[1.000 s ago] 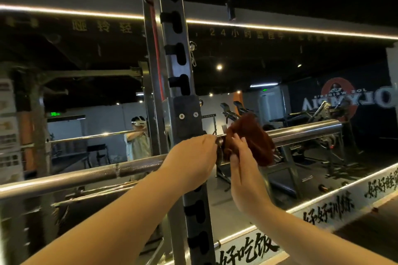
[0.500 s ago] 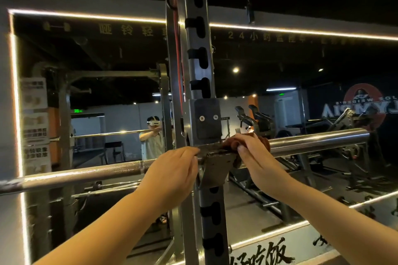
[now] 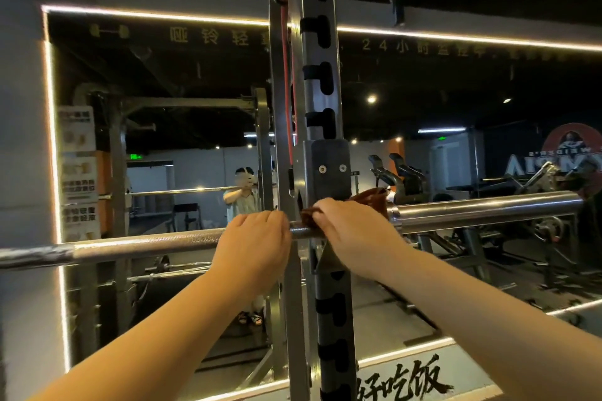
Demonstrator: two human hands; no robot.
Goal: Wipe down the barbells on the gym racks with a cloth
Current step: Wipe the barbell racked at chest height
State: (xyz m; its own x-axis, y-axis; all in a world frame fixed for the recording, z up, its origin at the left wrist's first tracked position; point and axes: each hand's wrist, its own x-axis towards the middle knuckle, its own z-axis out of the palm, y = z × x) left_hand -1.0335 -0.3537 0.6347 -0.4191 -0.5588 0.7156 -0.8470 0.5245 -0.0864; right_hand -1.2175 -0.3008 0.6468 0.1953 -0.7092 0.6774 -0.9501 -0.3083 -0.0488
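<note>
Steel barbell [image 3: 146,246] is lying across the rack in front of a wall mirror [image 3: 195,75], running from the left edge to the far right. Its far-left stretch is looking duller than the knurled part beside it; cannot tell whether that is grime or a coating. Judgement: the wipe is mid-way at best on this bar, since the cloth is sitting at the rack hook, so the long left shaft and the thick right sleeve [image 3: 488,210] may both be waiting for a pass. Nothing here is showing which parts are already clean.

Left grip [image 3: 257,244] is clenching the shaft just left of the rack upright [image 3: 321,75], back of the hand facing the camera, fingers curling over the top of the bar, forearm reaching up from the near left. It looks to be steadying the bar.

Right grip [image 3: 355,231] is just right of the upright, close to the left one with only the post between them. It is grasping the brown cloth [image 3: 371,202] and pressing it onto the bar at the inner collar, fingers wrapping over the top, wrist bending down, forearm coming in from the near right. Loose cloth is bunching up above the knuckles, touching the black hook block [image 3: 329,169].

Thinner bars [image 3: 172,273] are showing lower down on the left; judging by the task, those are waiting too.
</note>
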